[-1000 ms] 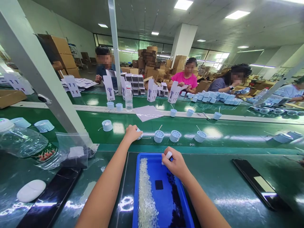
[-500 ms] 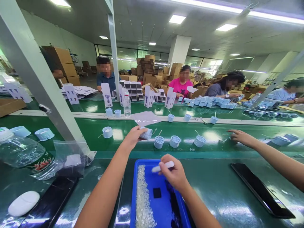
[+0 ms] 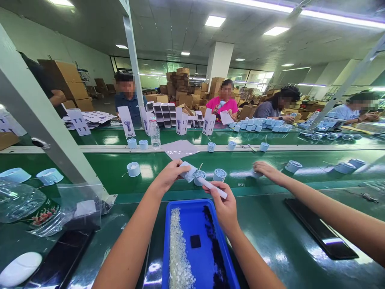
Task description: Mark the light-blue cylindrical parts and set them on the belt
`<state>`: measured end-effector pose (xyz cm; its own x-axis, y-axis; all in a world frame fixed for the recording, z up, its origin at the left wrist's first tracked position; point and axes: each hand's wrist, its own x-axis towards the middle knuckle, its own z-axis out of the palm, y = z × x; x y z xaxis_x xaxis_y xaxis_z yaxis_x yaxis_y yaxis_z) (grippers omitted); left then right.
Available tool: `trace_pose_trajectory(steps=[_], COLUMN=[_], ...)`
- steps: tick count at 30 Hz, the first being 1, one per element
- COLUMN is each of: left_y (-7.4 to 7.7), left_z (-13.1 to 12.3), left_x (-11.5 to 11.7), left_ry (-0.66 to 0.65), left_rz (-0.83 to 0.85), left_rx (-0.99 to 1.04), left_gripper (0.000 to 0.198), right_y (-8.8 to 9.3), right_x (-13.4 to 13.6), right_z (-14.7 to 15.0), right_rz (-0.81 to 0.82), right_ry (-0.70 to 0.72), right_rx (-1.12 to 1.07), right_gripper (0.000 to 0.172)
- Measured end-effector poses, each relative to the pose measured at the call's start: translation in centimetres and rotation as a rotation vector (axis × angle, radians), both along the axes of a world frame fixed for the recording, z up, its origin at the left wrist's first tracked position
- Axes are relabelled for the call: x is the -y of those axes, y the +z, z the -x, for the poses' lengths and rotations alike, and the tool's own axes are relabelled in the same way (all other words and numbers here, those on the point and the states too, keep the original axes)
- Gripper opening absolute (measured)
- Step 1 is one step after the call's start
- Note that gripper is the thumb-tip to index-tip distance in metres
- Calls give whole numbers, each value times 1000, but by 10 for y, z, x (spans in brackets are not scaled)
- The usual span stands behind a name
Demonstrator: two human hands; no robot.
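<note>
My left hand [image 3: 169,176] grips a light-blue round plastic housing [image 3: 188,170], tilted above the green belt, with a thin wire near it. In my right hand [image 3: 225,204] is a white pen-like tool [image 3: 215,189], held between thumb and fingers. Its tip meets or almost meets the housing's open end; contact cannot be made out. Behind the tip stands another blue housing [image 3: 199,178], partly hidden, with a similar housing [image 3: 219,174] to its right. Below my hands lies a blue tray [image 3: 166,241] with small clear pellets, small black pieces and a black square.
A co-worker's hand [image 3: 266,170] reaches in from the right over the belt [image 3: 168,192]. Black flat devices lie at right [image 3: 320,230] and left [image 3: 61,257]. A large bottle [image 3: 24,202] and a metal post [image 3: 60,132] stand at left. Several people work across the line.
My right hand has risen from over the tray and brought the white tool to the housing. The housing is now tilted toward it. The co-worker's hand has moved left, to where a housing stood.
</note>
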<state>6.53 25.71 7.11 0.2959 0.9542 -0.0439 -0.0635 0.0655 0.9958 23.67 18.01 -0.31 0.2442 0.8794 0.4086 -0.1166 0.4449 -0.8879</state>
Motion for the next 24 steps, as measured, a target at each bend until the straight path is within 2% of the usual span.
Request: trace_pose_trajectory(steps=[10,15,18,20,22,24], left_y=[0,3,2,-3,-9,-14], left_z=[-4,-12,-26,-38,-49,-57], left_x=[2,7,11,15,19,23], left_ry=[5,25,148,292,475,585], left_rz=[-8,-31,-100,-198,-304,-330], left_rx=[-3,-23,-15,13,49,107], left_gripper=[37,32,24,19,29,43], right_y=[0,-2,-3,-3,-4,-4], right_x=[1,1,1,2,6,10], right_z=[0,1,3,6,11,18], right_rz=[-10,25,100,124,124,145], right_ry=[-3,-12,-14,57,142,208], right_rx=[29,63,173,277,331,287], right_gripper=[20,26,33,35,38,42])
